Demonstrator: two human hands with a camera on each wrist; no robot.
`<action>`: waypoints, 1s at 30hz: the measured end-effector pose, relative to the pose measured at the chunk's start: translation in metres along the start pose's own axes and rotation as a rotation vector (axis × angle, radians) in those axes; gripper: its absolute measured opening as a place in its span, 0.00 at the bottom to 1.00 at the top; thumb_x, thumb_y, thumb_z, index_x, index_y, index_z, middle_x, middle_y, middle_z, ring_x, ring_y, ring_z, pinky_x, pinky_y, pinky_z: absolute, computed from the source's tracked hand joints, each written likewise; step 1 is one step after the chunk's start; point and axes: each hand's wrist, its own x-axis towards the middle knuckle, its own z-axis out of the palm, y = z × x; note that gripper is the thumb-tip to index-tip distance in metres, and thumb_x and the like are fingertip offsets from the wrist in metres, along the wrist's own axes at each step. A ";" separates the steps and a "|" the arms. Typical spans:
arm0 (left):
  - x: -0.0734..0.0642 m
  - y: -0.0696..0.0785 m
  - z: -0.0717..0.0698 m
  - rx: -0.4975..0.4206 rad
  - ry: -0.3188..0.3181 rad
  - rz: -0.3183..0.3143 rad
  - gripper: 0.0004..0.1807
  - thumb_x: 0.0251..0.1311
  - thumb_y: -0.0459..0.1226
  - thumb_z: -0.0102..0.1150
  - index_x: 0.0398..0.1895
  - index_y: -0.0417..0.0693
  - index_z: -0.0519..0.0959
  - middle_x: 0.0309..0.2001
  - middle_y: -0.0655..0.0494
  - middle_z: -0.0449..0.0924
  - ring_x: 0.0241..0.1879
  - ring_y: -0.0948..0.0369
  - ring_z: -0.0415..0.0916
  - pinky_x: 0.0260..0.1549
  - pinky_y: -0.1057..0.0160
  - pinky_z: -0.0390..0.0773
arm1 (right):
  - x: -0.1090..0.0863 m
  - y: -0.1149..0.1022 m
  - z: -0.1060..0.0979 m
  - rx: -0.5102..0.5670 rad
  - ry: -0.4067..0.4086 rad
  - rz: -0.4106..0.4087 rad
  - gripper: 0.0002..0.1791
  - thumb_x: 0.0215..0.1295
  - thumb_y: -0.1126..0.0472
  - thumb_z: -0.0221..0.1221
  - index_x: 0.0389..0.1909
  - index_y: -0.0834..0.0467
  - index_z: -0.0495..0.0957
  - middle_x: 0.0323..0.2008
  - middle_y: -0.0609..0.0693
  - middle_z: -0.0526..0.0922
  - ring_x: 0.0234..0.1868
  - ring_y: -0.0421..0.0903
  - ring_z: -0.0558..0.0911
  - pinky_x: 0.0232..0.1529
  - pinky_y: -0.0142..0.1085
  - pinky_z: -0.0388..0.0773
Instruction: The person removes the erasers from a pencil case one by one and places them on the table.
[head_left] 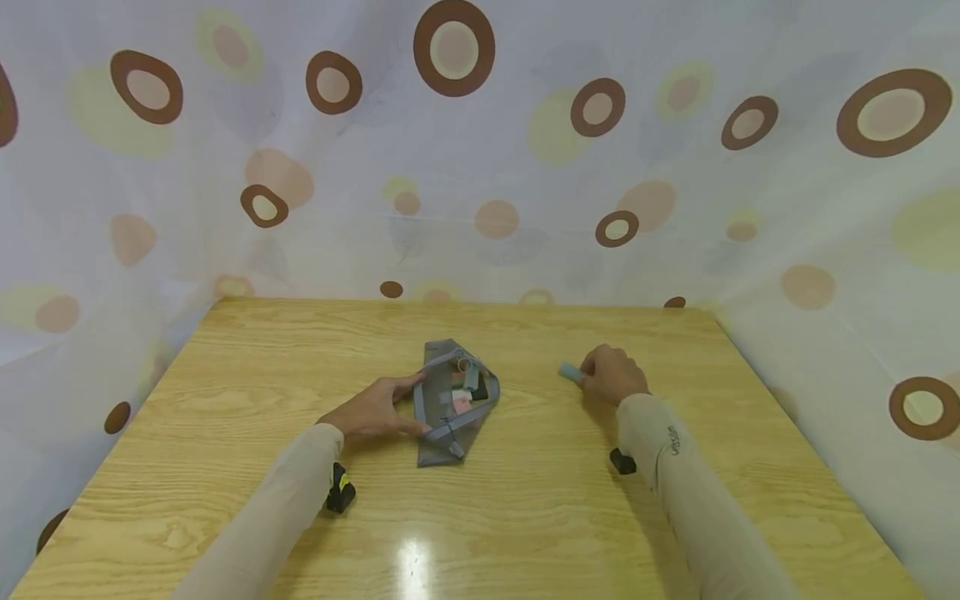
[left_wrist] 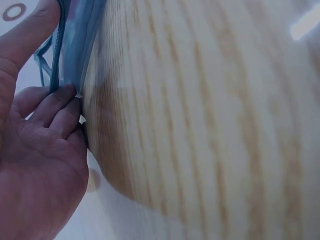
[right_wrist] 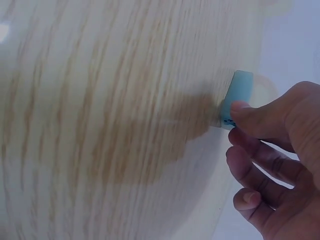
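A grey see-through zip pouch [head_left: 438, 450] lies on the table with its mouth spread apart. My left hand [head_left: 378, 408] holds its near left side, thumb and fingers at the zipped edge; in the left wrist view the fingers [left_wrist: 55, 107] are bent against the pouch [left_wrist: 82, 45]. Inside the pouch are a pink piece [head_left: 461, 406], a black piece [head_left: 480, 389] and a grey-blue tag [head_left: 471, 379] by a ring. To the right, my right hand [head_left: 613, 375] pinches a small light blue block [right_wrist: 239, 92] between thumb and index finger, low over the tabletop.
The wooden table [head_left: 285, 350] reaches back to a white curtain [head_left: 510, 167] with brown, peach and yellow circles, which also hangs along both sides. Black wrist devices [head_left: 341, 492] sit under both sleeves. A bright reflection lies near the front.
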 end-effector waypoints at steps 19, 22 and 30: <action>-0.001 0.001 0.000 0.008 0.010 -0.009 0.54 0.56 0.43 0.76 0.78 0.33 0.53 0.78 0.38 0.49 0.77 0.41 0.48 0.73 0.46 0.56 | -0.005 -0.060 -0.017 0.061 0.066 -0.222 0.18 0.68 0.60 0.66 0.51 0.69 0.83 0.43 0.61 0.86 0.45 0.58 0.85 0.48 0.55 0.83; -0.001 0.001 0.000 0.008 0.015 -0.011 0.54 0.56 0.43 0.76 0.78 0.34 0.53 0.78 0.39 0.50 0.77 0.42 0.48 0.73 0.47 0.56 | -0.004 -0.078 -0.006 0.106 0.062 -0.245 0.18 0.68 0.59 0.66 0.51 0.68 0.84 0.43 0.58 0.86 0.46 0.57 0.84 0.50 0.55 0.82; 0.000 0.001 0.001 -0.001 0.012 -0.004 0.54 0.57 0.42 0.76 0.78 0.33 0.52 0.78 0.38 0.49 0.77 0.42 0.47 0.74 0.47 0.55 | -0.010 -0.119 0.023 0.218 0.052 -0.212 0.18 0.65 0.58 0.69 0.48 0.67 0.86 0.40 0.56 0.88 0.41 0.53 0.86 0.43 0.49 0.85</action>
